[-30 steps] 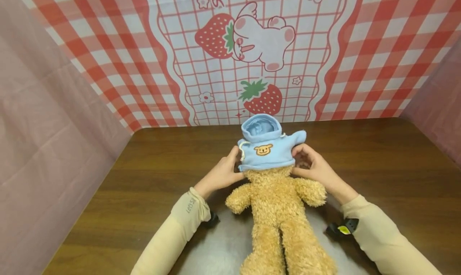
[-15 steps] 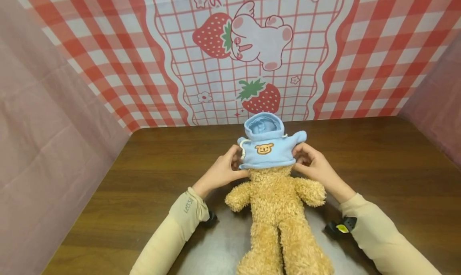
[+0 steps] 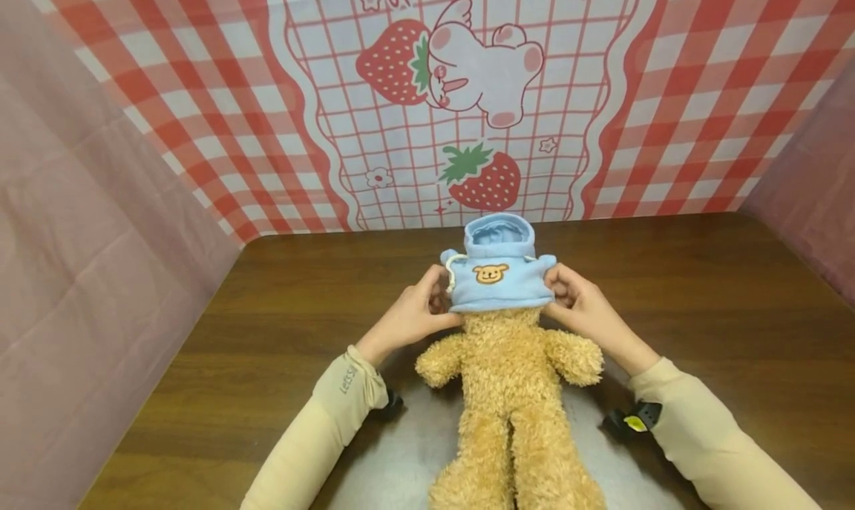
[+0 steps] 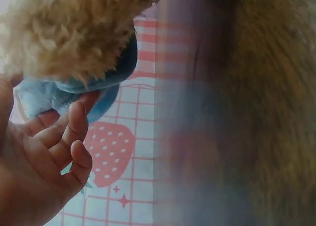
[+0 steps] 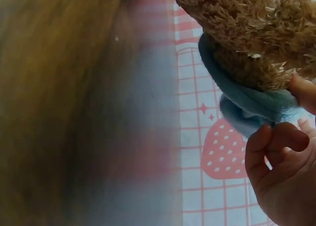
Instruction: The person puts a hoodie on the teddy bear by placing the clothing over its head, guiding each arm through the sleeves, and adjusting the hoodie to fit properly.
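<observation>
A light blue doll hoodie [image 3: 502,287] with a small bear face on its front covers the head of a tan plush bear [image 3: 510,369]. The bear lies face-hidden on its back or front, I cannot tell which, its arms spread and legs toward me. At the hoodie's left side my left hand [image 3: 410,313] pinches the lower edge, thumb near the bear's neck. My right hand [image 3: 584,309] grips the same hem on the right side. In the left wrist view, curled fingers [image 4: 76,119] touch the blue cloth; the right wrist view shows the hem [image 5: 247,95] around the fur.
The brown wooden table [image 3: 300,295] runs back to a red-and-white checked cloth [image 3: 681,124] printed with strawberries. Pink curtains [image 3: 100,220] hang at the sides. A dark strap with a camera [image 3: 637,419] sits on the right wrist.
The hoodie's neck opening has shifted right and now stands straighter above the hem. Its right sleeve has drawn in toward the body. Both hands stay at the hem with little movement.
</observation>
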Motion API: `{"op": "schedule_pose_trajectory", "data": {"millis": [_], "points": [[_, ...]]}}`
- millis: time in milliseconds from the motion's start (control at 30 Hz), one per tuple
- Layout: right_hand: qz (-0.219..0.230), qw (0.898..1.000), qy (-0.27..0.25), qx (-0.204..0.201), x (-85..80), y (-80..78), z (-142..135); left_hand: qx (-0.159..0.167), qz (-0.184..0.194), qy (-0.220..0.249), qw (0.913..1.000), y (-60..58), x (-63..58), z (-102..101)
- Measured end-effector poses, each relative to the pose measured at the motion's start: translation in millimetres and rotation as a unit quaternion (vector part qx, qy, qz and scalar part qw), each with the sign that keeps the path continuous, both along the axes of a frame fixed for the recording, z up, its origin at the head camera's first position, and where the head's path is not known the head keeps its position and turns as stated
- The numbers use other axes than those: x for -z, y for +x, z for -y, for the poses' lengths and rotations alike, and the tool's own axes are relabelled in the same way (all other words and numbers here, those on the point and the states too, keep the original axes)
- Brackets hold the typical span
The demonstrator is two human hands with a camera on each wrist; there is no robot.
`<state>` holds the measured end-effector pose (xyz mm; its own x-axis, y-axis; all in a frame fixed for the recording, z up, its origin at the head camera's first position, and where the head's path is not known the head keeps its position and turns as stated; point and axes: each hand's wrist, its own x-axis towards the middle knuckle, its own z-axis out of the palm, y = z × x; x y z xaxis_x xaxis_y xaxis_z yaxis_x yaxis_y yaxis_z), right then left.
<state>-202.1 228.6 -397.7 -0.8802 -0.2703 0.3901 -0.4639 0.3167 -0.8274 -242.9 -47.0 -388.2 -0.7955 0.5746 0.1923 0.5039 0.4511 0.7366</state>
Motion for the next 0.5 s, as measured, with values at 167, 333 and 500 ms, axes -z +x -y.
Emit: {"op": "schedule_pose_trajectory", "data": {"millis": [167,333,500], "points": [[0.044,0.997,0.053,0.019,-1.2,1.4,-2.1,-0.013,-0.001,-0.023,0.9996,0.2,2.6,-0.9],[0.077,0.992,0.093,0.031,-2.8,-0.2,-5.1,-0.038,-0.005,-0.036,0.9986,0.2,3.6,-1.3],[0.093,0.987,0.127,0.036,-4.7,-1.2,-8.8,-0.047,-0.007,-0.036,0.9982,-0.5,2.5,-3.2]]}}
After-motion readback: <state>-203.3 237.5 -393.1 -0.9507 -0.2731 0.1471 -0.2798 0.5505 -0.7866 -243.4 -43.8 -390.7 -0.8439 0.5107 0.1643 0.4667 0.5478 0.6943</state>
